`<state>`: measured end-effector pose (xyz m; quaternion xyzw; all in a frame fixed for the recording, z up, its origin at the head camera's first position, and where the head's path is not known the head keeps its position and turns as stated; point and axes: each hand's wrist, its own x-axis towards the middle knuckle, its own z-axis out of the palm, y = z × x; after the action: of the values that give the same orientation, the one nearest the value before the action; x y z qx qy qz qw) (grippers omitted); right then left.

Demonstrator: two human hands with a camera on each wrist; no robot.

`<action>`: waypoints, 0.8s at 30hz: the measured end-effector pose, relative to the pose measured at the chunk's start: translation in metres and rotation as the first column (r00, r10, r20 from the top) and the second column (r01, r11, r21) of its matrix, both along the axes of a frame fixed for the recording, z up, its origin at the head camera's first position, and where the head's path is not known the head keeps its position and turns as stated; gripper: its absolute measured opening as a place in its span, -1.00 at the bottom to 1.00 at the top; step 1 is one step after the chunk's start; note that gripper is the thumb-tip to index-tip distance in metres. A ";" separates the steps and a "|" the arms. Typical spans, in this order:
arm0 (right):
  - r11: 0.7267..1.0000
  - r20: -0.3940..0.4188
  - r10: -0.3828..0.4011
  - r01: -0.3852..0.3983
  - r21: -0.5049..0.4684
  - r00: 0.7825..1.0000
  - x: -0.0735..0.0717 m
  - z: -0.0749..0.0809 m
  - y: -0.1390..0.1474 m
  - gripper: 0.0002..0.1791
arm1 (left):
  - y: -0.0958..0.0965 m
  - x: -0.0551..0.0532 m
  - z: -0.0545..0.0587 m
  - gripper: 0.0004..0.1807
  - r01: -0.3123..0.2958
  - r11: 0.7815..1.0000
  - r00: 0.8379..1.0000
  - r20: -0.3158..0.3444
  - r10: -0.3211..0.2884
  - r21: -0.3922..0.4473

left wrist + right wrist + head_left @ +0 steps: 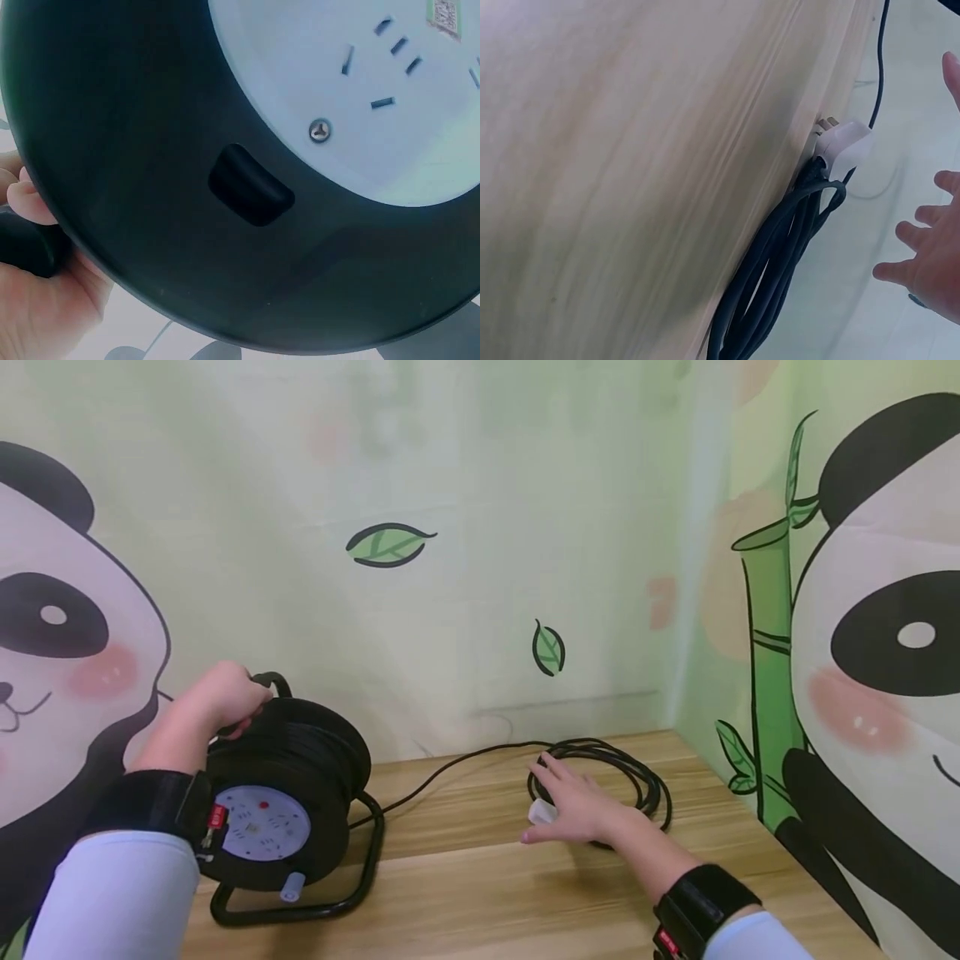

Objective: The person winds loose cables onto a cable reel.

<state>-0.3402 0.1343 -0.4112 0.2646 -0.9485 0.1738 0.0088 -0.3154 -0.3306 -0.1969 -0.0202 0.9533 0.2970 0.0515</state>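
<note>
Pale green fabric printed with pandas and leaves (487,485) hangs behind a light wood-grain table (480,893). At the far left, a large black-and-white printed panda (45,535) shows beside the left arm, whose wrist wears a broad black band (146,802). Next comes the left hand (228,697), fingers curled firmly round the black bar handle (273,683) of a round black plastic cable reel (341,739) at the table's left side. Its front carries a pale grey disc of sockets (262,822); below is a bent black tubular stand (373,852). From the reel, a thin black cable (450,764) runs right to a loose black coil (648,777) lying near the backdrop. Over the coil and its chunky white plug with metal pins (542,812), the right hand (573,806) hovers, fingers spread wide, gripping nothing.
</note>
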 end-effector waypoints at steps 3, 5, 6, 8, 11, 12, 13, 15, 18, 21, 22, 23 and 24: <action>1.000 -0.011 0.000 0.000 0.001 1.000 -0.003 0.002 -0.002 0.29 | 0.001 -0.001 0.001 -0.64 0.003 1.000 1.000 -0.003 -0.003 0.001; 1.000 -0.003 -0.004 0.004 0.012 1.000 -0.005 0.001 -0.002 0.31 | 0.001 -0.001 0.002 -0.65 0.000 1.000 1.000 -0.002 0.000 0.003; 1.000 0.010 -0.012 0.012 0.017 1.000 -0.006 0.000 -0.001 0.31 | 0.001 -0.001 0.002 -0.66 -0.002 1.000 1.000 0.000 0.002 0.006; 0.999 0.043 -0.032 0.031 0.017 0.999 -0.009 -0.003 0.003 0.27 | 0.001 -0.002 0.002 -0.65 -0.008 1.000 1.000 0.006 0.007 0.007; 0.997 0.094 -0.072 0.069 0.034 0.993 -0.013 -0.011 0.013 0.13 | 0.001 -0.002 0.001 -0.66 -0.010 1.000 1.000 0.007 0.010 0.005; 0.996 0.105 -0.082 0.078 0.048 0.991 -0.015 -0.014 0.016 0.08 | 0.000 -0.002 0.001 -0.66 -0.010 1.000 1.000 0.006 0.010 0.002; 0.995 0.111 -0.087 0.080 0.064 0.990 -0.017 -0.018 0.019 0.01 | 0.000 -0.002 0.001 -0.66 -0.009 1.000 1.000 0.003 0.009 0.000; 0.991 0.114 -0.094 0.081 0.110 0.989 -0.019 -0.023 0.024 -0.14 | 0.000 -0.002 0.002 -0.67 -0.005 1.000 1.000 -0.005 0.005 -0.001; 0.981 0.078 -0.079 0.063 0.185 0.994 -0.022 -0.032 0.026 -0.42 | 0.001 -0.003 0.002 -0.68 -0.006 1.000 1.000 -0.011 0.006 0.001; 0.970 0.033 -0.069 0.060 0.235 0.997 -0.023 -0.038 0.026 -0.59 | 0.001 -0.003 0.002 -0.68 -0.014 1.000 1.000 -0.006 0.014 0.014; 0.969 0.021 -0.068 0.061 0.241 0.997 -0.023 -0.040 0.026 -0.59 | 0.001 -0.003 0.002 -0.67 -0.018 1.000 1.000 -0.002 0.018 0.018; 0.967 0.014 -0.071 0.065 0.245 0.997 -0.023 -0.040 0.026 -0.58 | 0.001 -0.003 0.002 -0.67 -0.021 1.000 1.000 0.000 0.021 0.023; 0.967 0.015 -0.075 0.069 0.245 0.997 -0.022 -0.041 0.026 -0.58 | 0.001 -0.003 0.001 -0.67 -0.025 0.999 1.000 0.001 0.025 0.030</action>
<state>-0.3624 0.1603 -0.4519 0.2272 -0.9717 0.0587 -0.0289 -0.3179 -0.3296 -0.1955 -0.0315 0.9484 0.3118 0.0483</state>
